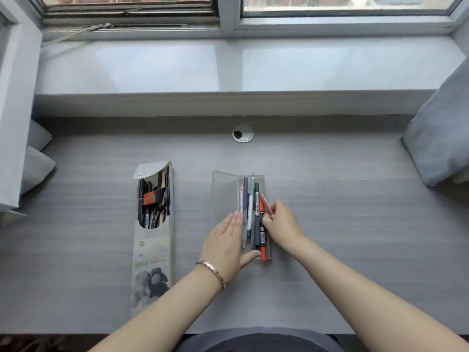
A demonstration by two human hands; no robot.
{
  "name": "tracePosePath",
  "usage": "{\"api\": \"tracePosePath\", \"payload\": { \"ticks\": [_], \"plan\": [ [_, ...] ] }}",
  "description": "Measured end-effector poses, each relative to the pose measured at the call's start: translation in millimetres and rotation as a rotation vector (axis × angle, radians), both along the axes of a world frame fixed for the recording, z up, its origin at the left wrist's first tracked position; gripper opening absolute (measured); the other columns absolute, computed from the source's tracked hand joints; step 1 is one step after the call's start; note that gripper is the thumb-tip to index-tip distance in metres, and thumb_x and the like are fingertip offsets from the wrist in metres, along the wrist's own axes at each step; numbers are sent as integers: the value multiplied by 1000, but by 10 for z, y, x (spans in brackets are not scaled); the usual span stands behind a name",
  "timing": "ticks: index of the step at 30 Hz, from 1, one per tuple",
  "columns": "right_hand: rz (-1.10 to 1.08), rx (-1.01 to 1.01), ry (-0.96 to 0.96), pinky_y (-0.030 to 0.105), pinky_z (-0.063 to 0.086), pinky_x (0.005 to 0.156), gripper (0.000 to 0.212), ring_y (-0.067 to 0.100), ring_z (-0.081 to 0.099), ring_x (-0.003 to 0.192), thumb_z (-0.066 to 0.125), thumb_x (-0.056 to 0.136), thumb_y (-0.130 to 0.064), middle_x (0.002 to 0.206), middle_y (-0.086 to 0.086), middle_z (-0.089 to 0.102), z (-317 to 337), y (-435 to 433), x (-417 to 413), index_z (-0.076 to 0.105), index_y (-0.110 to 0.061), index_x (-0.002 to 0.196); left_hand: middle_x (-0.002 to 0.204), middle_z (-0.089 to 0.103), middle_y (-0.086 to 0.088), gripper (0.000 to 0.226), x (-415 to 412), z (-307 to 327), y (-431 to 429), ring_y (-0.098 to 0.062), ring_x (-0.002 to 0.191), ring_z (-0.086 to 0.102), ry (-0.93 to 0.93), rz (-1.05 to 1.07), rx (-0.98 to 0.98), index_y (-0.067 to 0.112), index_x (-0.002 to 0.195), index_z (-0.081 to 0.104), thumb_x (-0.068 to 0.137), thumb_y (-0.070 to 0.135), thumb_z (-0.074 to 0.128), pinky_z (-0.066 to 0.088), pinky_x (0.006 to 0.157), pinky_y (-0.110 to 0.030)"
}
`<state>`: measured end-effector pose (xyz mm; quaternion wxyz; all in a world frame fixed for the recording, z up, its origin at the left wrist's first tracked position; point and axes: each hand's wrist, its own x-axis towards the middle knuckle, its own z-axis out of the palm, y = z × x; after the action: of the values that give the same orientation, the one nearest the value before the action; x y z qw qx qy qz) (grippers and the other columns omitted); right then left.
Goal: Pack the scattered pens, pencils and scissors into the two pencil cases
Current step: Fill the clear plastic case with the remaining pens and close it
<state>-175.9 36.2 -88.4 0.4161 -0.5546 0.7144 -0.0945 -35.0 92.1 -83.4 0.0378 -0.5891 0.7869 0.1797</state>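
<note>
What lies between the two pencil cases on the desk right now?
Nothing: the head view shows bare desk between the printed pencil case and the translucent pencil case.

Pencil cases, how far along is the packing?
Nearly done. The printed case already holds dark pens and the scissors, flap open. The clear case holds a row of pens; the left hand steadies it while the right hand tucks in an orange pen. Nothing loose shows on the desk. Left: closing both flaps.
</note>
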Motion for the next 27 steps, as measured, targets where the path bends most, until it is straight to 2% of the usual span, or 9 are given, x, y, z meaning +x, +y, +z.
{"api": "tracePosePath", "payload": {
  "ticks": [4, 6, 7, 8, 10, 15, 19, 23, 27],
  "plan": [
    [-82, 44, -105, 29, 36, 59, 5, 22, 55, 66, 50, 88, -13, 67, 3, 57, -4, 16, -19, 46, -11, 90, 103, 73, 2, 108, -83, 76, 18, -10, 97, 69, -49, 113, 28, 5, 107, 67, 28, 79, 67, 56, 73, -21],
    [-160, 75, -221, 29, 42, 61, 16, 18, 58, 62, 57, 86, -19, 67, 0, 57, 14, 43, -32, 48, -10, 96, 129, 60, -5, 114, -67, 148, 2, -12, 121, 55, -10, 154, 84, 3, 129, 47, 42, 72, 71, 46, 94, -20],
    [-172, 77, -254, 29, 44, 65, 22, 18, 58, 65, 62, 84, -22, 70, 0, 57, 11, 63, -45, 49, -11, 98, 145, 41, -6, 112, -61, 138, -13, -12, 136, 37, 9, 166, 108, 3, 140, 28, 57, 67, 67, 33, 108, -22],
    [-163, 75, -266, 29, 44, 66, 27, 18, 58, 67, 65, 82, -24, 71, -1, 56, 9, 80, -50, 49, -12, 101, 154, 22, -3, 110, -45, 133, -22, -12, 143, 19, 40, 150, 121, 6, 145, 11, 67, 63, 62, 19, 114, -24],
    [-145, 54, -259, 25, 42, 62, 29, 16, 54, 67, 67, 81, -22, 68, -3, 52, -17, 101, -64, 49, -14, 102, 157, 8, 0, 110, -12, 154, -26, -11, 145, 5, 61, 132, 151, 10, 146, -1, 70, 62, 59, 9, 116, -24],
    [-184, -54, -274, 26, 40, 61, 31, 14, 52, 60, 69, 80, -15, 63, -5, 50, -82, 7, -102, 49, -17, 102, 156, 16, -1, 104, -21, 156, -32, -11, 144, 11, 66, 130, 126, 11, 145, 8, 70, 51, 68, 14, 115, -23],
    [-20, -52, -254, 20, 34, 53, 42, 8, 42, 53, 62, 82, -9, 59, -6, 44, -27, -155, -105, 49, -28, 117, 118, 67, -3, 117, -39, 203, -35, -12, 112, 62, 0, 158, 72, 4, 119, 59, 22, 67, 81, 51, 85, -19],
    [113, 6, -184, 21, 34, 54, 43, 8, 41, 53, 59, 80, -5, 60, -6, 45, 42, -330, -109, 52, -20, 121, 155, 18, -3, 105, -62, 190, -17, -13, 144, 12, 75, 153, 133, 6, 145, 8, 71, 48, 68, 16, 115, -24],
    [202, -3, -59, 19, 36, 54, 34, 9, 45, 55, 60, 79, -10, 61, -8, 46, 70, -352, -131, 56, -16, 111, 157, 8, -1, 104, -51, 146, -23, -12, 145, 6, 57, 127, 96, 8, 145, -2, 76, 49, 63, 9, 116, -25]
  ]
}}
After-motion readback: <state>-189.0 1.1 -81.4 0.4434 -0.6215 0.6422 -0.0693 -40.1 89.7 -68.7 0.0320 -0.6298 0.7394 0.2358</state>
